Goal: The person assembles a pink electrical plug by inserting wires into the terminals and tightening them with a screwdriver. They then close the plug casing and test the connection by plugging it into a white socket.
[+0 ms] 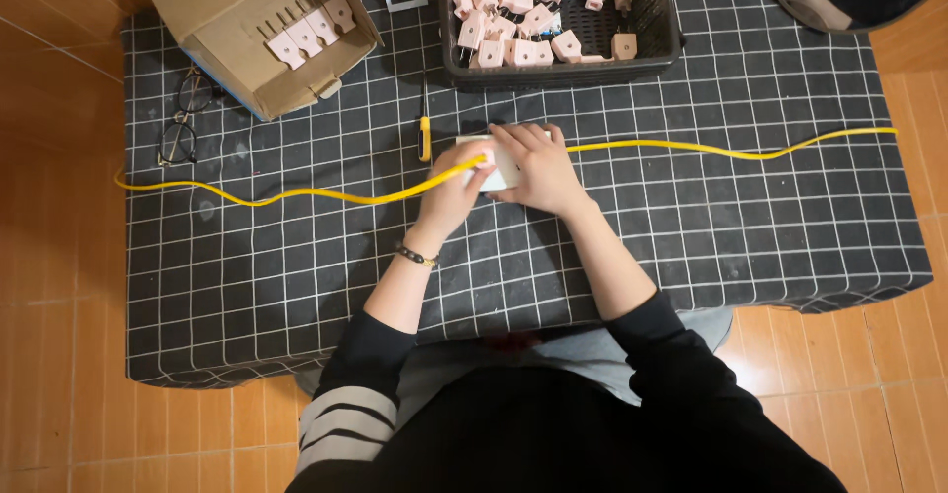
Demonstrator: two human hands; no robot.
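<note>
I look down on a tabletop (296, 286) under a black cloth with a white grid, set on an orange tiled floor (59, 256). At its far left corner an open cardboard box (259, 31) holds a few pale pink plugs, and at the far middle a dark plastic basket (652, 19) is heaped with many more. A long yellow cable (296, 195) snakes across the whole tabletop from left to right and passes under my hands. A pair of glasses (183, 118) lies near the box, and a small yellow-handled tool (425, 138) lies just beside my left hand (456, 182). Both hands close around a small white block (504, 167) at the tabletop's middle, my right hand (541, 169) covering its top, my left fingers (472, 153) pinching where the cable meets it. I judge the cable could slip out of the block if my grip eases, since its long loose runs can drag it sideways. My hands hide most of the block, so I cannot tell its exact shape or whether the cable enters it. A round container at the far right corner is cut off.
</note>
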